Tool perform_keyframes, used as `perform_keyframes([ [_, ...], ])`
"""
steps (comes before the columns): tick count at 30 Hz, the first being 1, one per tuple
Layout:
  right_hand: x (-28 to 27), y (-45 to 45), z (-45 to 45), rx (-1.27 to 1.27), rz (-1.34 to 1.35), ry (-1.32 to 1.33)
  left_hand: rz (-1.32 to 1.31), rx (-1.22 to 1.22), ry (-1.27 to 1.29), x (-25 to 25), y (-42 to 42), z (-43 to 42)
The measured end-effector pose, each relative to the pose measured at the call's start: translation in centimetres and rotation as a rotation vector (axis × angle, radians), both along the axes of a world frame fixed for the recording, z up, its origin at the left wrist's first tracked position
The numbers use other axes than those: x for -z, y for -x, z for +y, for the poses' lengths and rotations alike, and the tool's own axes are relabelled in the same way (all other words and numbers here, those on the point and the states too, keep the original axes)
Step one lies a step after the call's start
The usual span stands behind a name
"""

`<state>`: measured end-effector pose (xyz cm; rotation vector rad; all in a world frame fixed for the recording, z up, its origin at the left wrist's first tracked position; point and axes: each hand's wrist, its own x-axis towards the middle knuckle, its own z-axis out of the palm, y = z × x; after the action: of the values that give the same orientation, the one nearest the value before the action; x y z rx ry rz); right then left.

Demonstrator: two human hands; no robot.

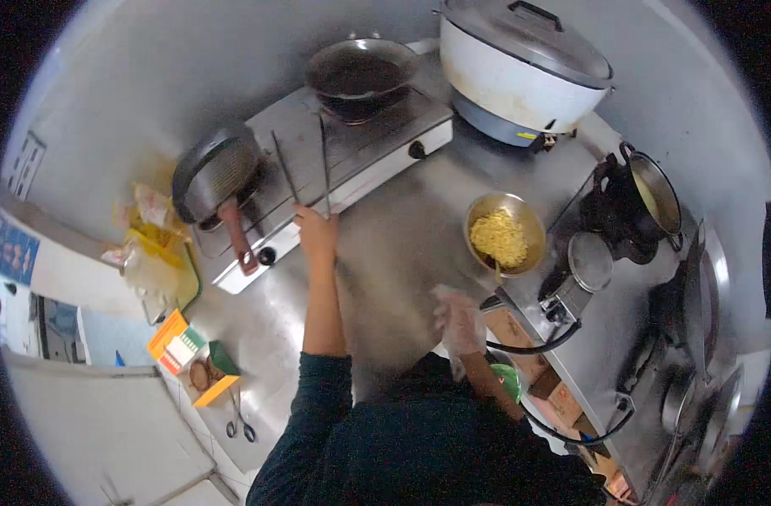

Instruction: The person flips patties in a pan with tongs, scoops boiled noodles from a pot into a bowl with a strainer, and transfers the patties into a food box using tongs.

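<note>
My left hand (316, 234) is closed around long, thin, dark tongs (325, 164), whose two arms stand apart over the front of the gas stove (292, 135). To its left lies a pan with a reddish-brown handle (235, 236), tilted on the left burner. A dark wok (360, 72) sits on the far burner. In a clear plastic glove, my right hand (461, 322) hangs near the counter's front, its slightly blurred fingers loosely apart with nothing visible in them. Beyond it stands a metal bowl (537, 253) of yellow, crumbly food (498, 238), with a utensil handle at its near rim.
A large white rice cooker (520, 76) stands at the back. On the right are a black two-handled pot (658, 198), a round strainer or lid (590, 261) and a black hose (537, 346). Scissors (240, 426), an orange packet (201, 361) and yellow bags (162, 261) lie left.
</note>
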<state>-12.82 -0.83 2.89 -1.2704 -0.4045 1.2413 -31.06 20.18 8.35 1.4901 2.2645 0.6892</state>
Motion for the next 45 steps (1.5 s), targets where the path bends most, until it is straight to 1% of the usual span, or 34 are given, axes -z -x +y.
perform_keyframes([
  [1, 1.4, -1.4, -0.2, 0.174, 0.015, -0.077, 0.028, -0.020, 0.024, 0.0, -0.3, 0.6],
  [4, 1.7, -4.9, -0.3, 0.683, 0.205, -0.265, 0.089, -0.027, -0.012, 0.5, -0.8, 2.5],
  [5, 3.5, -7.0, -0.7, 0.679, -0.228, -0.127, 0.120, -0.043, 0.048, -0.5, -1.4, 2.4],
  [6, 6.3, -9.5, -1.0, 0.649, -0.657, 0.013, 0.135, -0.051, 0.042, -0.7, -1.6, 2.5],
  [8, 8.3, -13.0, -1.2, 0.516, -1.056, 0.210, 0.165, -0.080, 0.025, -0.7, -1.6, 2.8],
  [9, 8.8, -14.1, -1.0, 0.435, -1.026, 0.266, 0.191, -0.081, 0.020, -0.7, -1.6, 2.8],
  [11, 10.6, -15.4, 0.3, 0.392, -1.119, 0.120, 0.250, -0.096, 0.009, -0.7, -1.5, 2.7],
  [12, 11.1, -15.9, 0.9, 0.369, -1.163, 0.046, 0.292, -0.082, -0.081, -0.5, -1.4, 2.2],
  [13, 11.7, -16.1, 1.5, 0.290, -1.253, -0.032, 0.339, -0.075, -0.167, -0.1, -1.5, 1.6],
  [15, 11.8, -16.6, 2.3, 0.204, -1.324, -0.063, 0.473, 0.118, -0.519, 0.2, -2.0, -1.1],
  [16, 11.9, -16.8, 2.7, 0.162, -1.349, -0.069, 0.318, 0.285, -0.538, -1.6, -2.7, -4.0],
  [19, 11.9, -17.5, 2.8, 0.069, -1.379, -0.062, 0.229, 0.735, -0.780, 2.4, -2.2, -10.9],
  [21, 11.9, -17.6, 2.8, 0.041, -1.381, -0.065, 0.157, 0.640, -0.917, 3.0, -1.1, -15.6],
  [22, 11.7, -17.5, 2.7, 0.039, -1.385, -0.061, 0.079, 0.561, -0.763, 4.0, 0.9, -17.6],
  [24, 10.5, -16.4, 2.4, 0.054, -1.373, -0.051, -0.114, 0.409, -0.474, 6.4, 5.5, -21.1],
  [26, 9.0, -14.2, 1.8, 0.073, -1.352, -0.044, 0.164, 0.098, -0.284, 5.7, 11.1, -23.7],
  [27, 8.2, -12.9, 1.4, 0.081, -1.336, -0.038, 0.158, -0.153, -0.537, 5.8, 14.2, -25.0],
  [28, 7.3, -11.5, 0.9, 0.088, -1.322, -0.039, 0.163, -0.283, -0.601, 6.3, 18.7, -25.8],
  [29, 6.5, -10.0, 0.4, 0.082, -1.305, -0.042, 0.177, -0.471, -0.606, 6.5, 23.1, -26.8],
  [30, 5.6, -8.4, -0.2, 0.082, -1.289, -0.047, 0.305, -0.558, -0.563, 6.8, 28.0, -27.5],
  [31, 4.7, -6.7, -0.8, 0.081, -1.269, -0.059, 0.356, -0.598, -0.513, 5.0, 30.7, -27.8],
  [32, 3.8, -4.9, -1.6, 0.070, -1.261, -0.062, 0.402, -0.634, -0.460, 3.6, 33.6, -27.8],
  [33, 3.1, -3.2, -2.5, 0.072, -1.255, -0.065, 0.300, -0.647, -0.318, 4.1, 37.2, -27.7],
  [35, 1.6, 0.8, -4.3, 0.062, -1.245, -0.063, 0.100, -0.652, -0.037, 8.4, 44.5, -26.8],
  [36, 0.9, 3.0, -5.4, 0.044, -1.248, -0.058, 0.047, -0.579, -0.048, 9.5, 45.9, -26.1],
  [37, 0.2, 5.5, -6.4, 0.022, -1.258, -0.050, 0.008, -0.410, 0.092, 10.7, 47.4, -25.8],
  [38, -0.4, 7.9, -7.5, -0.012, -1.275, -0.033, -0.028, -0.238, 0.231, 10.9, 47.9, -25.5],
  [40, -0.4, 11.6, -9.9, -0.097, -1.305, 0.003, 0.006, -0.168, 0.170, 12.2, 49.9, -25.5],
  [41, 0.4, 12.8, -11.2, -0.121, -1.256, 0.014, 0.016, -0.136, 0.141, 12.7, 50.6, -26.0],
  [42, 3.9, 11.6, -13.0, -0.141, -1.125, 0.004, -0.132, -0.132, 0.058, 13.1, 51.2, -26.7],
  [43, 7.6, 10.2, -14.8, -0.153, -0.995, 0.000, -0.278, -0.131, -0.023, 12.5, 51.3, -27.3],
  [44, 3.9, 14.7, -15.5, 0.036, -0.516, 0.057, -0.419, -0.127, -0.108, 11.5, 51.1, -27.5],
  [45, -0.5, 19.8, -16.1, 0.337, -0.058, 0.064, -0.484, -0.267, -0.041, 10.9, 50.0, -27.4],
])
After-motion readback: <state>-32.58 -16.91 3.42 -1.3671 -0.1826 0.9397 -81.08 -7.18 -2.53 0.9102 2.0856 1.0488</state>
